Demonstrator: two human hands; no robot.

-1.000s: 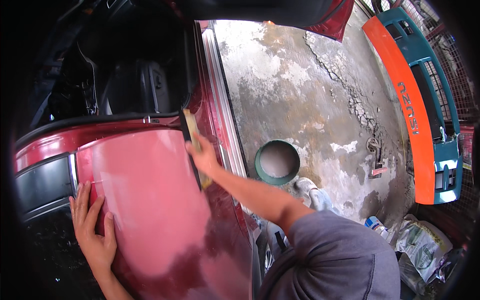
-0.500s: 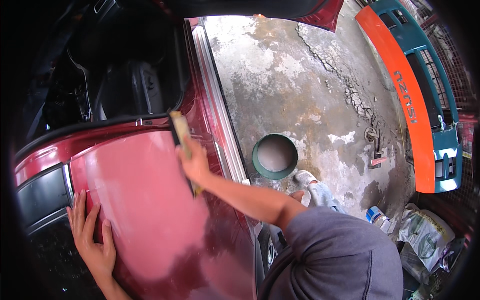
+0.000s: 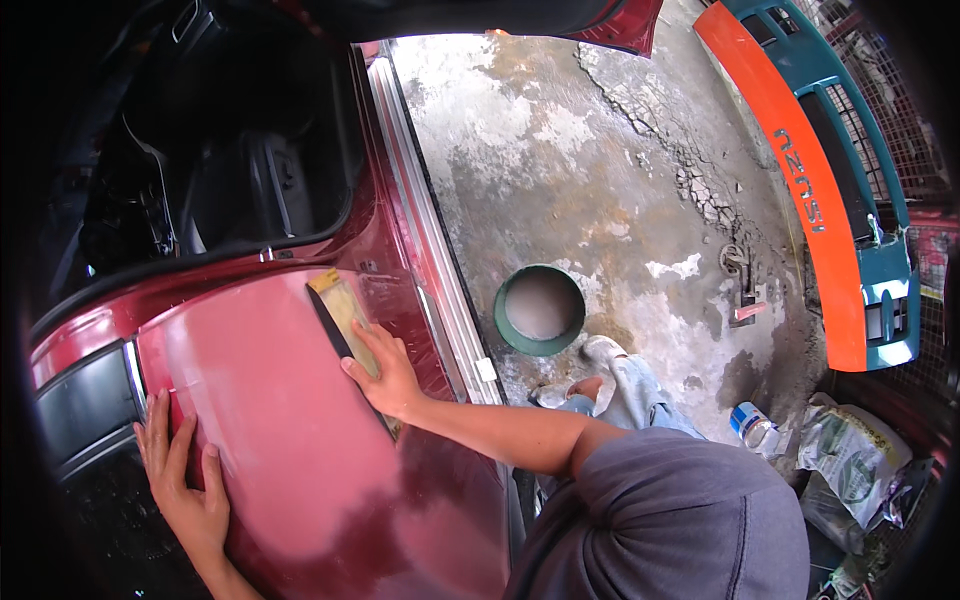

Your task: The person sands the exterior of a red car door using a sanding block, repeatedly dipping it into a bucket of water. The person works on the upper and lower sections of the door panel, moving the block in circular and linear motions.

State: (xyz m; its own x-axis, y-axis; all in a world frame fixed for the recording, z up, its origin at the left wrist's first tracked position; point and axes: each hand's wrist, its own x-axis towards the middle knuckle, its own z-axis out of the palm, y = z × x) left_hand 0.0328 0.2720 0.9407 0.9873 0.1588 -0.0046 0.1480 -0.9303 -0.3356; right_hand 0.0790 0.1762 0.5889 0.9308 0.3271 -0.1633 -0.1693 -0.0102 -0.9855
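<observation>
- Left hand (image 3: pixel 188 480): fingers spread, lying on panel (image 3: pixel 270 400) near its left edge.
- Right hand (image 3: pixel 390 380): thumb and fingers gripping block (image 3: pixel 345 305).
- Block: on panel, one end near far edge.
- Bucket (image 3: pixel 540 346): on floor (image 3: pixel 610 190) beside car (image 3: pixel 378 215), pale liquid (image 3: pixel 540 305) inside.
- Bumper (image 3: pixel 800 170): orange and teal, along floor's right edge.

the bare right hand (image 3: pixel 388 375) grips a long, flat, yellowish block with a black edge (image 3: pixel 346 310), which lies on a glossy red car body panel with a dull pink patch (image 3: pixel 270 400). the bare left hand (image 3: pixel 188 490) rests with spread fingers near the panel's left edge. on the stained grey concrete floor (image 3: pixel 510 170) stand a round green bucket of cloudy liquid (image 3: pixel 540 347) and, farther right, an orange-and-teal vehicle front panel (image 3: pixel 800 180).
</observation>
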